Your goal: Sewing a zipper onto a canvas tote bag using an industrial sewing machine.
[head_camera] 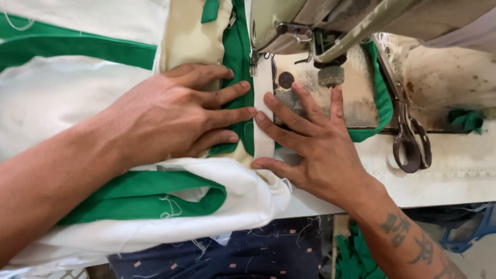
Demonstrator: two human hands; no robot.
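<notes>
Both your hands are pressing the white-and-green garment flat at the sewing machine.

Your left hand lies palm down with fingers spread wide on the green strip, and your right hand splays its fingers on the white band just beside it, holding nothing. The garment covers the table's left side and spills over its near edge. The seam sits just before the presser foot, so most of its length looks unsewn. Scissors lie near the table's right edge.
</notes>
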